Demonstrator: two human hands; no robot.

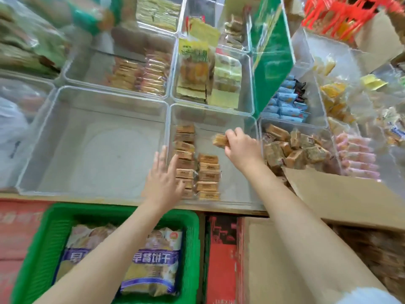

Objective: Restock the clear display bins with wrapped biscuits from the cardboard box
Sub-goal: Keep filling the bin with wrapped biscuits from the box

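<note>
1. Head view: the right hand [240,145] pinches a wrapped biscuit [220,140] over the half-filled clear bin [238,195], right of its two neat biscuit rows [195,163], probably to start a third row.
2. The left hand [163,178], fingers straight, presses the left row, seemingly steadying it.
3. The cardboard box [341,194] sits just right of that bin, within easy reach.

- Two bare hands: left hand [163,178], right hand [240,147].
- One wrapped biscuit [220,140] pinched by the right.
- Two rows of biscuits [197,170] in the near bin.
- One green basket [43,242].
- One cardboard box [341,194].
</note>
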